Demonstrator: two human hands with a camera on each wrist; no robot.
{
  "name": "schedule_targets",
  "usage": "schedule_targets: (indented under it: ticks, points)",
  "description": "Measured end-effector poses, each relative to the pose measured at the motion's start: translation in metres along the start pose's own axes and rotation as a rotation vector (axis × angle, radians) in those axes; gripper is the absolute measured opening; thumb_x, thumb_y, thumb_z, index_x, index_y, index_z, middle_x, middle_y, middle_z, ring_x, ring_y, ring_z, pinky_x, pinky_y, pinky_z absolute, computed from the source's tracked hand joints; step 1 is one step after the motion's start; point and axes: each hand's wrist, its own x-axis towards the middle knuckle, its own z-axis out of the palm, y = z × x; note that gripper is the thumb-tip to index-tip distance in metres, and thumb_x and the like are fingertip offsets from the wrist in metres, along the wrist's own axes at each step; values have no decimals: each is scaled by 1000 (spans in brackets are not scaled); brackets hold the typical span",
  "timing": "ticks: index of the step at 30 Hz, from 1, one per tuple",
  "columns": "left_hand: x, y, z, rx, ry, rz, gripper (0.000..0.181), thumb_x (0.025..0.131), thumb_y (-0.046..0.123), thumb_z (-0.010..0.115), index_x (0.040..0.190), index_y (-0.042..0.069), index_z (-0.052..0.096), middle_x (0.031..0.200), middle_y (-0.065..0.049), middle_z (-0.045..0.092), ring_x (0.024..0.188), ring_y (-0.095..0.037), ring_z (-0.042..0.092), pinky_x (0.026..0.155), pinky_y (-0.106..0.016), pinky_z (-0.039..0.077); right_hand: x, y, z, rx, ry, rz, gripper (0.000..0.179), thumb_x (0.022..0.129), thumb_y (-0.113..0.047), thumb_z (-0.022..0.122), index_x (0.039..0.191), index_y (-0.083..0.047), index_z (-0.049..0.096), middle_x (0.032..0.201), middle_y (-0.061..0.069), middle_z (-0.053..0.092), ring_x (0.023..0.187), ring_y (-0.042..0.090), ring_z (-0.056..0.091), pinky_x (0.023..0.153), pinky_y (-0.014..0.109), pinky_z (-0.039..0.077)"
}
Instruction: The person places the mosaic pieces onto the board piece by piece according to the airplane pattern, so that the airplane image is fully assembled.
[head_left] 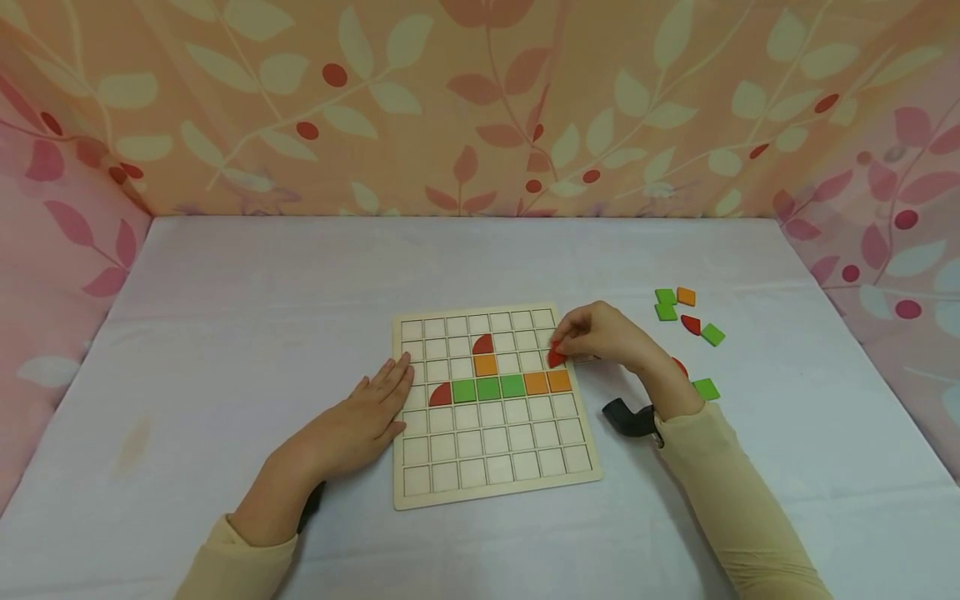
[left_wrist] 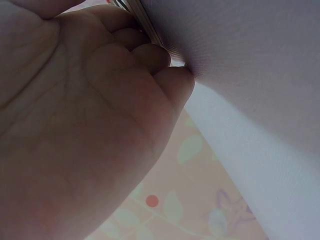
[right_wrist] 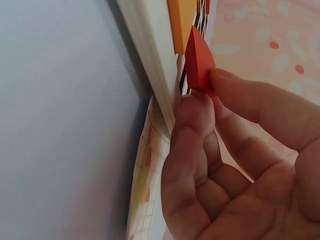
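Right of centre, the right hand [head_left: 603, 335] pinches a red piece [head_left: 556, 357] between fingertips, by the board [head_left: 497, 468]. The left hand [head_left: 362, 423], fingers outstretched, touches the board's left edge.

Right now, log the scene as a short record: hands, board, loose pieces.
Left hand: rests on the board's left edge
Right hand: pinches a red piece at the board's right side
Long row, left to right: red quarter-circle, three green squares, two orange squares
Above the middle green: orange square, then another red quarter-circle
Loose, right of board: green pieces, an orange piece, red pieces (one partly behind right wrist)
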Motion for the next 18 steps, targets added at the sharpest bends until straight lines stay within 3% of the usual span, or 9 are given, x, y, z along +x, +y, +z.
schedule_targets:
  ticks: [4,9,18]
  points:
    - [0,0,0,-3,-2,4,61,98,14,48,147,-6,17,157,-16,4,143,-33,5,111,-55,15,-2,3,-3,-57,-31,-28,16,84,-3,64,97,0,72,86,4,66,76,19,48,63,26,41]
    - [1,-2,1,-3,1,7,61,98,14,48,147,-6,17,157,-16,4,143,-33,4,111,-55,15,-4,5,-7,-127,-58,-41,10,82,-4,67,90,-1,71,75,2,60,73,19,47,63,28,39]
    - [0,-2,2,-3,2,13,61,98,13,48,147,-6,17,157,-16,4,143,-33,5,111,-54,15,-5,10,-10,-104,-113,-84,13,82,-3,67,95,0,71,71,3,53,72,19,46,62,26,36]
